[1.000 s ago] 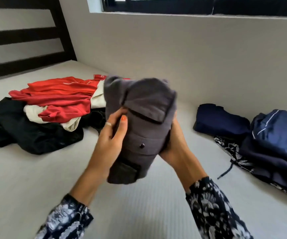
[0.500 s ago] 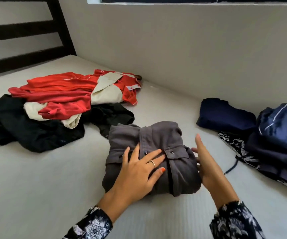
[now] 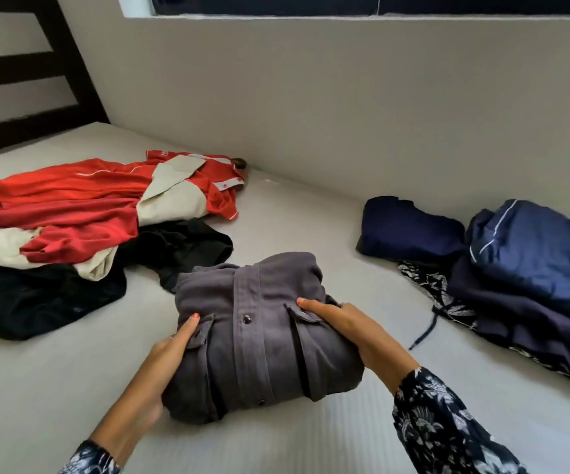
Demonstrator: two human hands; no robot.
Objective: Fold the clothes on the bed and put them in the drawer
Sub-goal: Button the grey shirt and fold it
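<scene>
- Far left: unfolded heap on the bed [image 3: 311,439]. Red and cream garment [image 3: 82,206] lies over a black garment [image 3: 30,295], both loose and crumpled. Judged still to be folded.
- Left hand [image 3: 160,367]: cups the near-left edge of the grey button shirt [image 3: 259,336], thumb lying on top by the pocket flap, fingers hidden under the bundle's side. Holding, not pressing flat.
- Centre: the grey button shirt sits on the bed as a compact folded bundle, placket and snaps facing up, just near of the black garment's trailing edge; touching or not, cannot tell.
- Right hand [image 3: 352,333]: grips the right side of the bundle, thumb over the right pocket flap, fingers tucked out of sight beneath.
- Right: folded pile by the wall. Dark navy piece [image 3: 410,230], blue piped garment [image 3: 536,248] stacked over a patterned one [image 3: 447,302] with a drawstring trailing.
- Step in hand, as I read it: fold of this shirt finished, both hands set to lift or shift it.
- Next move calls for an even two-sided lift so the fold holds, probably toward the folded pile. No drawer in view.
</scene>
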